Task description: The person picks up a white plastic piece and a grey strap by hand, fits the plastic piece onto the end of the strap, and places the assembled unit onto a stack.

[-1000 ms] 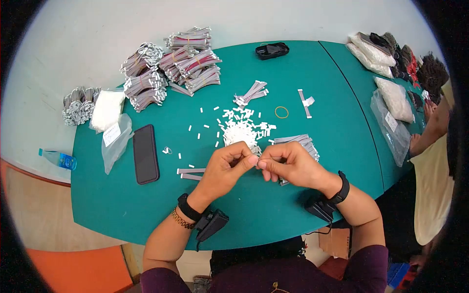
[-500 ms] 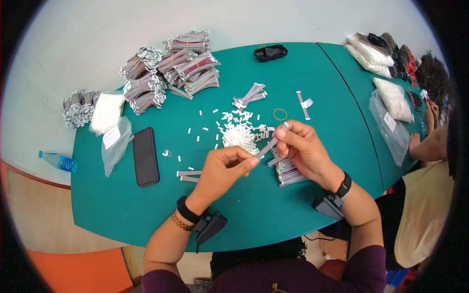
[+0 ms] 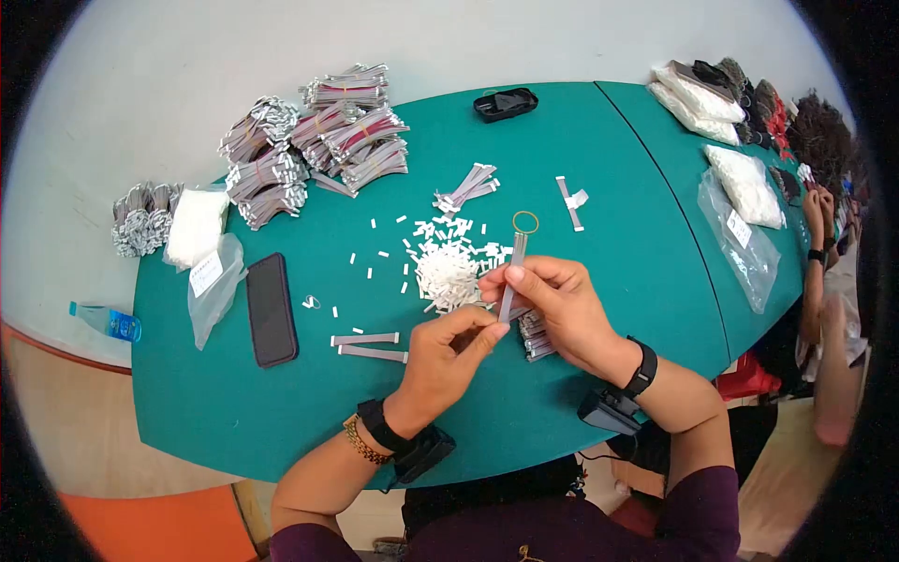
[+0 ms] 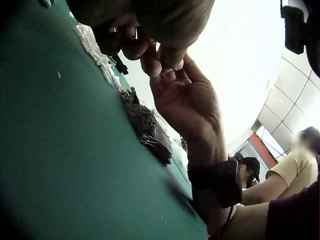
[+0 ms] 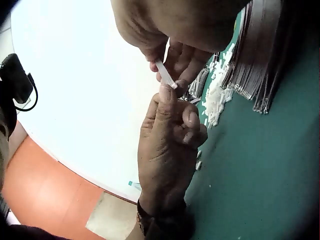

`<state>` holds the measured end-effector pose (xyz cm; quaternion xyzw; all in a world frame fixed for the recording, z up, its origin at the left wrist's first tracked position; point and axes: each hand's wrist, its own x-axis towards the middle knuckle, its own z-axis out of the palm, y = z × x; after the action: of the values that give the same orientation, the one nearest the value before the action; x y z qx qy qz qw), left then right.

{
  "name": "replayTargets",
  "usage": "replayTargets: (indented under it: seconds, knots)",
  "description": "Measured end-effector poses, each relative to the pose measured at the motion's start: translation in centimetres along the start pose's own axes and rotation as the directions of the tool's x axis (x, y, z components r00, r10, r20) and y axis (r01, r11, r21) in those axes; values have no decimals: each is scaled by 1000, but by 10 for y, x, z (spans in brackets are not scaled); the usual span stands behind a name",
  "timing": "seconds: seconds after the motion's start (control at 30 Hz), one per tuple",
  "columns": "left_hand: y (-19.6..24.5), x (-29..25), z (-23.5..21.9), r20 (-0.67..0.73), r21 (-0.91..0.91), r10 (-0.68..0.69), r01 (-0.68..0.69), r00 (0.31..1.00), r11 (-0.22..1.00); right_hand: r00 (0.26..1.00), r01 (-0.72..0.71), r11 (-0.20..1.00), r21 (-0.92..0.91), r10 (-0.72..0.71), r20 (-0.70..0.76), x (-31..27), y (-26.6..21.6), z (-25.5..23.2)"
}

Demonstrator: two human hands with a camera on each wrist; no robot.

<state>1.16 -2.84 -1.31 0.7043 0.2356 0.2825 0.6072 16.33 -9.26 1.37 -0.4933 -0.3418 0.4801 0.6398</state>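
A short grey ribbon cable (image 3: 512, 278) stands nearly upright between the two hands in the head view. Thumb and fingers of the right hand (image 3: 568, 304) grip it around its middle. At its lower end the left hand (image 3: 445, 363) pinches it between thumb and forefinger. In the right wrist view the cable (image 5: 165, 75) looks pale, the left hand (image 5: 167, 145) meeting its lower end below the right hand (image 5: 175, 20). Behind the hands lies a heap of white connector pieces (image 3: 448, 276). A stack of grey cables (image 3: 536, 339) is partly hidden by the right hand.
Two loose cables (image 3: 372, 351) lie left of the left hand, near a phone (image 3: 272, 309). Bundled cables (image 3: 361, 140) and a white bag (image 3: 198, 228) are farther back. A rubber band (image 3: 525, 222) and black case (image 3: 506, 104) lie beyond. Another person's arms (image 3: 817, 234) are at the right.
The hands first met, then stretched the cable diagonally between them; now it stands nearly upright, with the right hand gripping its middle. The left hand has moved slightly down and right.
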Motion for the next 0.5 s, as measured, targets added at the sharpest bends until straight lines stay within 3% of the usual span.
replayTargets:
  seconds: [0.17,0.27,0.3,0.4,0.5]
  knots:
    - [4,0,-6,122,101,-93,81,988,992,998,-37,993,109,32,45,1,-7,-4]
    - [0,8,-19,-19,25,13,-12,1000,1000,988,-67,998,20,63,143,1,-7,-9]
    - [3,12,-22,-75,-133,11,-20,997,991,982,-81,997,-13,82,169,0,-6,-7]
    - [14,15,-20,-130,-292,-38,-2,991,956,962,-119,991,-66,132,240,-3,0,-1]
    - [6,12,-20,-23,-329,-89,77,996,941,950,-113,986,-119,142,278,-6,5,3]
